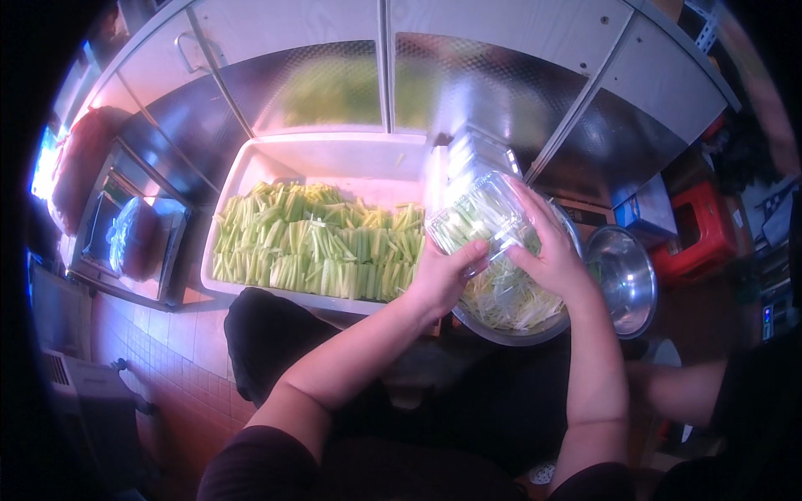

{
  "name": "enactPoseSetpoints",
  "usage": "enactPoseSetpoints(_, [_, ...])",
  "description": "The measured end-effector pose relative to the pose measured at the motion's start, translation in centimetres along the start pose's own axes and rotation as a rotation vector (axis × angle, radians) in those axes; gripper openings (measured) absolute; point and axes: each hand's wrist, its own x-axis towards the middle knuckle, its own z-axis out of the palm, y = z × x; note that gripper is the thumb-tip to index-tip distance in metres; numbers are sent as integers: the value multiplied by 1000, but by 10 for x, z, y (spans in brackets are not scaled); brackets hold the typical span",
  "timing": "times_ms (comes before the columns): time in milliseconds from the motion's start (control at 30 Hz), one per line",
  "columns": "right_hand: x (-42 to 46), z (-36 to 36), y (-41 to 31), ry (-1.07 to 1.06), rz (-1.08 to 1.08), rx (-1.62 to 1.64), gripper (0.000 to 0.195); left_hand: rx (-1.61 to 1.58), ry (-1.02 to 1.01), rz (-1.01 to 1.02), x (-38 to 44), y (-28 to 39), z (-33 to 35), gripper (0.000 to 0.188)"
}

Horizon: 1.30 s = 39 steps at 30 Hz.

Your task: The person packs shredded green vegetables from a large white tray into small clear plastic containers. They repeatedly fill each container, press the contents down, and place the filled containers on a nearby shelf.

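Both my hands hold a clear plastic clamshell box (479, 213) with pale green cut vegetable pieces in it. My left hand (448, 269) grips its near left side, the thumb on the plastic. My right hand (548, 250) holds its right side, fingers stretched along the edge. Beneath the box is a steel bowl (520, 340) of shredded pale vegetable (520, 307). Left of my hands, a white plastic tub (219, 250) holds rows of cut celery sticks (313, 250). Behind the box stand more clear plastic boxes (479, 150), blurred by glare.
A second steel bowl (626, 282) stands to the right, near a red plastic stool (702, 232) and a blue and white box (645, 210). Cabinet doors (313, 94) rise behind the tub. A scale-like metal platform (169, 250) bears a bagged item at left. Another person's forearm (677, 391) shows lower right.
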Motion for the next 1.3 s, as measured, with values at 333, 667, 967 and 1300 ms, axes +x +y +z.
enactPoseSetpoints(333, [-3,22,-5,76,71,-133,72,50,-50,73,-7,-7,7,58])
enactPoseSetpoints(667, [-15,53,-25,269,252,361,37,-19,17,180,0,-5,-1,50])
enactPoseSetpoints(967, [-16,5,4,385,350,482,8,-96,71,223,1,4,5,53])
enactPoseSetpoints(1300, [-9,53,-23,371,309,641,7,-70,46,265,-5,-6,4,49])
